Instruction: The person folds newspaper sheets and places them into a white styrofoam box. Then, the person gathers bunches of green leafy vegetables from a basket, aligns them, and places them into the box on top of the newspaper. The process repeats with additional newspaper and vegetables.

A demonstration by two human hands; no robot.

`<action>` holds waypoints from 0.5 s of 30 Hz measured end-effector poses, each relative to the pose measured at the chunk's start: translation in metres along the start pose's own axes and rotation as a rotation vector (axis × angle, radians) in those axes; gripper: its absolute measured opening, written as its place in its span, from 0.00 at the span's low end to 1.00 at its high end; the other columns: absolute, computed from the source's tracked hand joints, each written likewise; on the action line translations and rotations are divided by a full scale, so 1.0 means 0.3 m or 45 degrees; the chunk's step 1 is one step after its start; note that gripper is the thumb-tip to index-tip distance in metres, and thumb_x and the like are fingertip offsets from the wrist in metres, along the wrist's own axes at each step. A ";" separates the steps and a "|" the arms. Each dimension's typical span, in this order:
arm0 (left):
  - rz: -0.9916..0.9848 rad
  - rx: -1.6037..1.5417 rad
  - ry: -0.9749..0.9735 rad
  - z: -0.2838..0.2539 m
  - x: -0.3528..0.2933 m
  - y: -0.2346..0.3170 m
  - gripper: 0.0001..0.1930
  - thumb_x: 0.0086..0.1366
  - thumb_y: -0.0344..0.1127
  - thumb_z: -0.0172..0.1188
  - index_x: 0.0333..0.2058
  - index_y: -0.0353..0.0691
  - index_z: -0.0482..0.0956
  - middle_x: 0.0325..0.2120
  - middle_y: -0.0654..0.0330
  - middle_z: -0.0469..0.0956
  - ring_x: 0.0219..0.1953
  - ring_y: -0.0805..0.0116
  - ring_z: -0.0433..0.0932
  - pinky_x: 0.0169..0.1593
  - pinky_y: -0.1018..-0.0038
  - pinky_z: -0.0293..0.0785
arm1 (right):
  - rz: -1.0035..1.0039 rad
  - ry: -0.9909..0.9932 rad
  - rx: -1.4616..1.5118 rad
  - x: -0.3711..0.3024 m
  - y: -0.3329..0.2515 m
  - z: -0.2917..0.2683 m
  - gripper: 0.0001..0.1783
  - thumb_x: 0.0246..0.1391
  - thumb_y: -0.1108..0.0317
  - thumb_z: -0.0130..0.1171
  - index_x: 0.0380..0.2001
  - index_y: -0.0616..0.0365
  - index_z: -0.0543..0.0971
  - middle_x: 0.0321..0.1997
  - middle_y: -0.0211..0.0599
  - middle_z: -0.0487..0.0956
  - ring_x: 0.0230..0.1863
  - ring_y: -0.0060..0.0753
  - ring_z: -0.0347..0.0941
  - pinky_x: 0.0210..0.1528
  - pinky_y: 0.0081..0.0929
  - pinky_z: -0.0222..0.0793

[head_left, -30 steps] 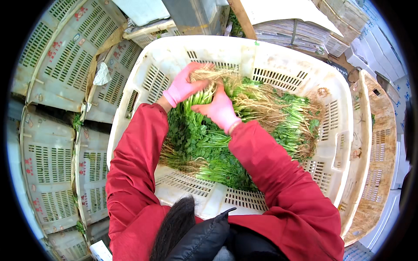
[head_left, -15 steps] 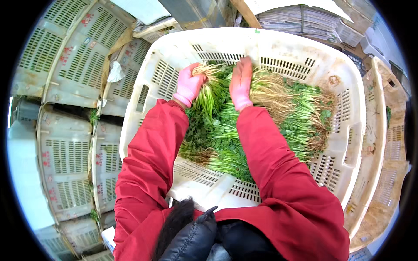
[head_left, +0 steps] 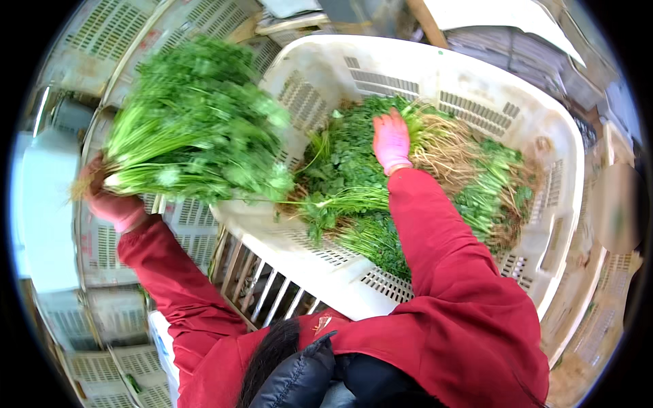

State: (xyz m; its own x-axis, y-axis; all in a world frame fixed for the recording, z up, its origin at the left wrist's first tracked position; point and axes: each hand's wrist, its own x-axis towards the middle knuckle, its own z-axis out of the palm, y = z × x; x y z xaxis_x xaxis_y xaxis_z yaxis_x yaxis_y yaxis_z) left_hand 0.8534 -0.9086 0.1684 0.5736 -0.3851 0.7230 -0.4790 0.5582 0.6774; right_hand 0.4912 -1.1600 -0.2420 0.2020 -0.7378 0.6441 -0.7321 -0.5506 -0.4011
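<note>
My left hand (head_left: 112, 197), in a pink glove with a soiled palm and fingers, is closed round the root end of a big bunch of leafy greens (head_left: 197, 122). Pale stems and green leaves fan out to the right, blurred by motion, past the left rim of a white plastic crate (head_left: 320, 289). Inside the crate, more rooted greens (head_left: 360, 197) lie in layers, some with tan roots (head_left: 452, 146) facing right. My right hand (head_left: 392, 141), gloved in pink, rests open on the leaves beside those roots, its fingertips toward the far wall.
Stacked slotted crates (head_left: 115, 30) line the left side. Below the crate's near left corner is a barred rack (head_left: 262, 285). A stack of flat sheets (head_left: 510, 51) stands behind, and further crates (head_left: 585, 272) are at the right.
My left hand has swung left out of the crate, lifting the bunch over the rim. My right hand stays on the greens inside. The view has shifted somewhat.
</note>
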 end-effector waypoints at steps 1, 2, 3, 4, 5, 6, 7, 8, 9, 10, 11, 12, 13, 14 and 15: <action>0.128 -0.206 0.009 -0.178 0.071 0.093 0.12 0.65 0.33 0.50 0.39 0.31 0.78 0.47 0.46 0.79 0.53 0.49 0.75 0.61 0.53 0.71 | 0.001 -0.045 -0.033 0.007 -0.016 0.006 0.13 0.48 0.72 0.55 0.38 0.55 0.80 0.42 0.43 0.78 0.61 0.54 0.68 0.60 0.46 0.66; 0.184 -0.243 -0.007 -0.261 0.062 0.146 0.13 0.66 0.34 0.50 0.40 0.32 0.78 0.48 0.45 0.78 0.53 0.48 0.76 0.62 0.52 0.70 | -0.041 -0.059 -0.033 0.012 -0.053 -0.018 0.13 0.47 0.71 0.56 0.39 0.55 0.81 0.40 0.41 0.79 0.59 0.54 0.70 0.58 0.47 0.67; 0.259 -0.271 -0.011 -0.372 0.039 0.230 0.13 0.67 0.35 0.50 0.42 0.32 0.78 0.50 0.44 0.78 0.53 0.47 0.76 0.62 0.51 0.69 | -0.071 -0.080 -0.060 -0.001 -0.060 0.002 0.15 0.46 0.71 0.57 0.40 0.55 0.81 0.41 0.41 0.80 0.59 0.54 0.71 0.59 0.46 0.67; 0.324 0.000 0.224 -0.342 -0.015 0.333 0.14 0.69 0.36 0.50 0.44 0.33 0.78 0.50 0.44 0.78 0.54 0.48 0.76 0.62 0.51 0.69 | -0.085 -0.082 -0.083 -0.030 -0.019 -0.004 0.16 0.46 0.71 0.57 0.41 0.55 0.81 0.43 0.41 0.80 0.58 0.53 0.71 0.59 0.46 0.67; 0.443 0.008 0.207 -0.412 -0.018 0.419 0.14 0.69 0.38 0.50 0.42 0.34 0.78 0.50 0.44 0.78 0.54 0.48 0.76 0.63 0.51 0.69 | -0.094 -0.070 -0.074 -0.048 -0.001 0.006 0.17 0.46 0.71 0.58 0.42 0.55 0.82 0.44 0.42 0.81 0.58 0.53 0.71 0.60 0.46 0.67; 0.527 0.036 0.184 -0.493 -0.028 0.493 0.13 0.69 0.40 0.50 0.40 0.36 0.78 0.50 0.45 0.78 0.53 0.49 0.76 0.63 0.51 0.68 | -0.090 -0.073 -0.039 -0.066 0.015 0.018 0.19 0.45 0.71 0.58 0.44 0.55 0.82 0.45 0.42 0.81 0.58 0.53 0.72 0.60 0.46 0.67; 0.460 -0.117 0.110 -0.493 -0.102 0.535 0.08 0.64 0.35 0.53 0.35 0.38 0.76 0.43 0.52 0.76 0.51 0.53 0.74 0.65 0.52 0.65 | -0.079 -0.092 0.043 -0.063 0.045 0.026 0.20 0.45 0.71 0.59 0.45 0.55 0.82 0.46 0.42 0.82 0.57 0.53 0.72 0.61 0.46 0.67; 0.382 -0.343 0.060 -0.484 -0.197 0.462 0.03 0.59 0.31 0.55 0.31 0.40 0.73 0.35 0.58 0.74 0.48 0.58 0.72 0.68 0.53 0.61 | 0.028 -0.176 0.217 0.001 0.072 -0.040 0.20 0.47 0.69 0.60 0.46 0.59 0.82 0.47 0.46 0.82 0.59 0.52 0.72 0.61 0.44 0.67; 0.353 -0.303 0.162 -0.486 -0.236 0.454 0.03 0.59 0.32 0.55 0.28 0.42 0.70 0.32 0.60 0.70 0.45 0.61 0.71 0.68 0.50 0.60 | 0.030 -0.059 0.376 0.085 0.217 0.020 0.21 0.51 0.64 0.61 0.49 0.61 0.81 0.49 0.49 0.81 0.59 0.55 0.72 0.61 0.43 0.67; 0.313 -0.319 0.055 -0.530 -0.256 0.471 0.06 0.59 0.35 0.57 0.27 0.44 0.69 0.30 0.62 0.69 0.42 0.62 0.70 0.68 0.48 0.60 | 0.080 0.066 0.445 0.153 0.110 -0.011 0.23 0.56 0.60 0.61 0.51 0.65 0.79 0.53 0.54 0.79 0.60 0.57 0.70 0.63 0.44 0.63; 0.292 -0.306 -0.013 -0.637 -0.311 0.533 0.09 0.59 0.38 0.59 0.26 0.46 0.68 0.28 0.64 0.68 0.40 0.64 0.70 0.68 0.45 0.60 | 0.144 0.005 0.557 0.234 -0.130 -0.178 0.26 0.60 0.58 0.60 0.54 0.67 0.76 0.59 0.56 0.76 0.62 0.57 0.68 0.66 0.45 0.59; 0.276 -0.409 -0.317 -0.656 -0.361 0.564 0.13 0.60 0.44 0.63 0.27 0.48 0.69 0.27 0.65 0.70 0.39 0.66 0.70 0.67 0.42 0.61 | -0.137 0.041 0.566 0.333 -0.288 -0.291 0.27 0.62 0.59 0.58 0.58 0.68 0.73 0.62 0.56 0.73 0.64 0.57 0.66 0.68 0.46 0.56; 0.160 -0.336 -0.188 -0.636 -0.430 0.584 0.16 0.57 0.45 0.65 0.25 0.49 0.65 0.25 0.68 0.63 0.36 0.68 0.66 0.67 0.41 0.61 | -0.310 0.008 0.859 0.368 -0.518 -0.437 0.27 0.63 0.60 0.57 0.59 0.67 0.72 0.62 0.54 0.73 0.64 0.53 0.66 0.68 0.43 0.57; 0.031 -0.276 -0.066 -0.617 -0.477 0.584 0.19 0.55 0.46 0.67 0.23 0.51 0.62 0.22 0.70 0.57 0.32 0.71 0.62 0.67 0.40 0.62 | -0.476 -0.101 1.040 0.371 -0.744 -0.567 0.26 0.62 0.62 0.59 0.59 0.66 0.72 0.61 0.52 0.74 0.64 0.50 0.68 0.67 0.40 0.59; -0.008 -0.413 -0.249 -0.685 -0.516 0.562 0.15 0.60 0.43 0.61 0.23 0.49 0.64 0.23 0.68 0.61 0.35 0.68 0.66 0.65 0.38 0.63 | -0.696 -0.387 1.307 0.347 -0.986 -0.669 0.27 0.59 0.65 0.61 0.60 0.64 0.72 0.61 0.51 0.75 0.63 0.48 0.69 0.66 0.39 0.62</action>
State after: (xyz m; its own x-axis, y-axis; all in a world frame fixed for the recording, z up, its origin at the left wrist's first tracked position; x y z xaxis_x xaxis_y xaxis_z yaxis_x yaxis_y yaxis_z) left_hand 0.8204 -0.6039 0.1429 0.4230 -0.5049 0.7524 -0.2226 0.7470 0.6265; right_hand 0.5981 -0.9957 0.0744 0.5704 -0.2956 0.7663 0.3303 -0.7717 -0.5435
